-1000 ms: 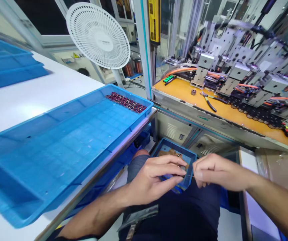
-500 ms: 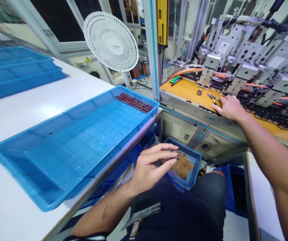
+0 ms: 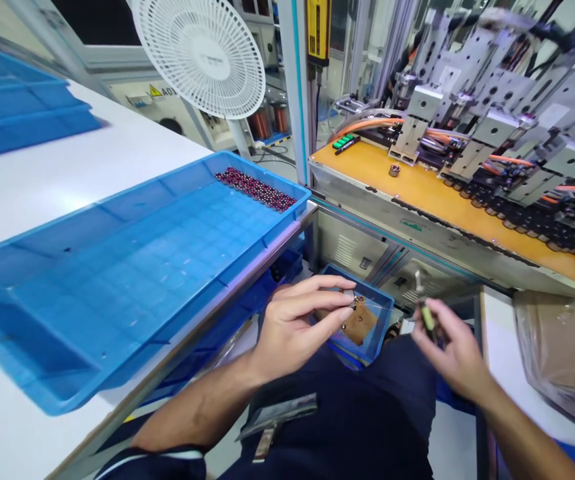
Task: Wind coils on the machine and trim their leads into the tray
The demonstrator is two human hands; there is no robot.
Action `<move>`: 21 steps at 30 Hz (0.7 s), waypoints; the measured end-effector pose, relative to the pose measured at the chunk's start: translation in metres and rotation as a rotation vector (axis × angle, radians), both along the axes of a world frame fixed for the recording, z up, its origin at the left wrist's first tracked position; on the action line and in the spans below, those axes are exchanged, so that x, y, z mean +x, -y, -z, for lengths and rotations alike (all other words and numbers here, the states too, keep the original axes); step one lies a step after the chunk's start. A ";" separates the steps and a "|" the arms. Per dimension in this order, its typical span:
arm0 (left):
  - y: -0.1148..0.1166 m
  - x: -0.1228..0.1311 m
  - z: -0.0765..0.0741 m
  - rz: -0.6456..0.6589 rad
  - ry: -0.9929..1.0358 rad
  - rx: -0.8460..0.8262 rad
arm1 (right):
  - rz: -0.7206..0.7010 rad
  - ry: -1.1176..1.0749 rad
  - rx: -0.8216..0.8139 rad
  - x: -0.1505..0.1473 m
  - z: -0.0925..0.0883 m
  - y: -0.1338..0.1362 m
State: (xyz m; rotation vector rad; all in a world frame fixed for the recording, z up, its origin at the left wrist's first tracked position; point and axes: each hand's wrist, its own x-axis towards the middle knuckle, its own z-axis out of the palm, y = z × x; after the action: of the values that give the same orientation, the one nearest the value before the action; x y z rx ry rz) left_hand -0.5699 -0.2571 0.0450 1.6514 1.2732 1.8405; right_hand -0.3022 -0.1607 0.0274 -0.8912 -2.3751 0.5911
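Metal machine, orange-yellow deck (image 3: 362, 170): ahead, to the right. 
White flat tabletop (image 3: 132, 157): left side. 
Long shallow blue plastic tray (image 3: 142, 253): on the tabletop; dark red-and-black cluster of small parts (image 3: 255, 189) at its far end. 
White round fan grille (image 3: 205, 60): beyond the tray. 
Small deep blue plastic bin (image 3: 384, 337): low, beneath the gap between the hands, not across it; loose bits on brown sheet inside. 
Left hand (image 3: 292, 333): thumb and fingers pinched on a small part. 
Right hand (image 3: 455, 353): nearer the pliers, fingers wrapped round their grips. 
Pliers, yellow-green and dark handles (image 3: 427, 317): long axis pointing up and away, roughly crosswise to the wire; tips blurred, parted or together cannot be told. 
Small greyish metallic part (image 3: 354, 301): at the left fingertips, mostly covered. 
Thin pale wire (image 3: 375, 306): runs rightward from the part towards the pliers; contact there unclear.
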 end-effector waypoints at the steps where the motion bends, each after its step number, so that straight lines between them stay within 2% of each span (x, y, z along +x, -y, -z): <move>1: -0.001 0.001 0.000 0.002 -0.002 0.004 | -0.062 -0.070 -0.199 -0.002 0.007 0.022; 4: -0.004 0.004 0.002 0.013 -0.012 0.012 | -0.239 -0.283 -0.629 -0.012 0.018 0.063; 6: -0.005 0.007 0.004 0.021 -0.027 0.008 | -0.328 -0.392 -0.738 -0.019 0.018 0.073; 10: -0.005 0.009 0.006 0.020 -0.044 -0.006 | -0.424 -0.473 -0.772 -0.028 0.013 0.070; 21: -0.002 0.005 0.008 0.015 -0.053 -0.019 | -0.452 -0.534 -0.728 -0.044 0.003 0.060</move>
State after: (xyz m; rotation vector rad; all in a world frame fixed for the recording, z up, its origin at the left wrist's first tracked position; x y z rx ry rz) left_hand -0.5654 -0.2547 0.0370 1.7062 1.2927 1.7821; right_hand -0.3467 -0.2204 0.0241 -0.3587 -1.8550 1.7037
